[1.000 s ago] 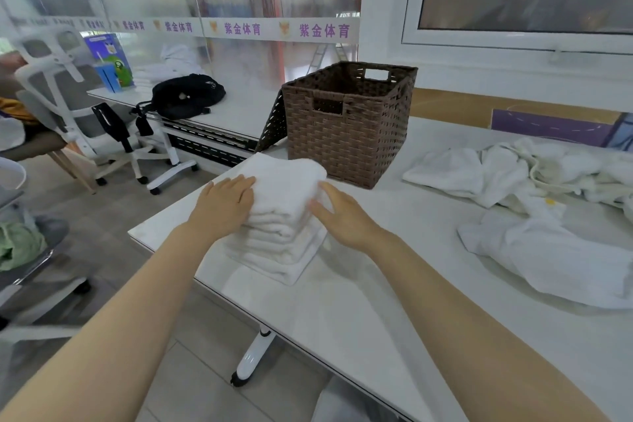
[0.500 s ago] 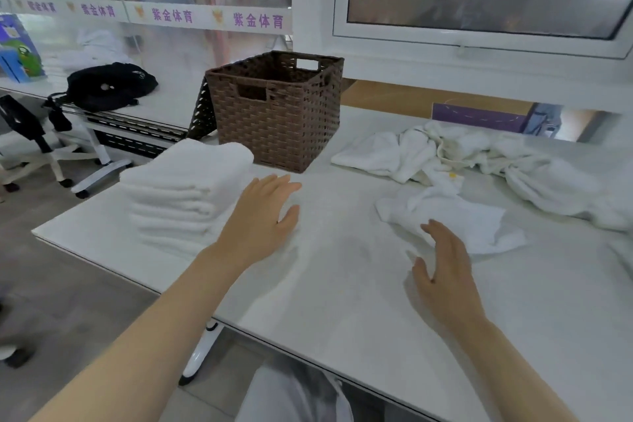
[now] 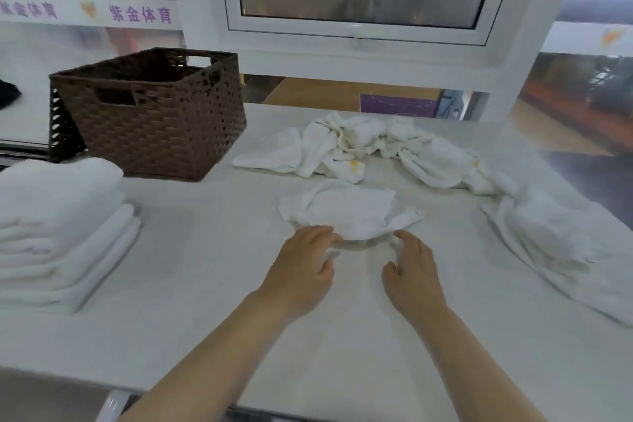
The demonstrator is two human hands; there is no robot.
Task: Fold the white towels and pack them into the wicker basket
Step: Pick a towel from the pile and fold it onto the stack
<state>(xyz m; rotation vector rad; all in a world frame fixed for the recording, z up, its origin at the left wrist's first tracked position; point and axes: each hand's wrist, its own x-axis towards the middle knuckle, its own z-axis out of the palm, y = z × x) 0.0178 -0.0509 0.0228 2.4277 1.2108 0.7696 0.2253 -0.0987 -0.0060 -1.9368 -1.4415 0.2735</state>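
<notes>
Both of my hands reach forward over the white table (image 3: pixel 205 319) to the near edge of a loose towel (image 3: pixel 346 212). At 11 o'clock from my wrists, my left hand (image 3: pixel 301 267) has its fingers curled onto the towel's rim, pinching the cloth where it lifts off the tabletop. At 1 o'clock, my right hand (image 3: pixel 411 271) bends its fingers down at the same hem; the blur hides whether they have really caught the fabric, so I cannot tell if that hand grasps anything.

Out at 9 o'clock sits the stack of folded towels (image 3: pixel 58 233), square and several layers high, resting on the table well apart from my hands. At 3 o'clock another crumpled towel (image 3: pixel 555 243) trails toward the table's right edge.

Farther off at 12 o'clock, a heap of unfolded towels (image 3: pixel 370 147) lies bunched in a ridge, some showing yellow marks. At 10 o'clock stands the wicker basket (image 3: pixel 154 120), dark brown and upright, just behind the stack. Beyond it all, a white-framed window (image 3: pixel 359 31) closes the view.
</notes>
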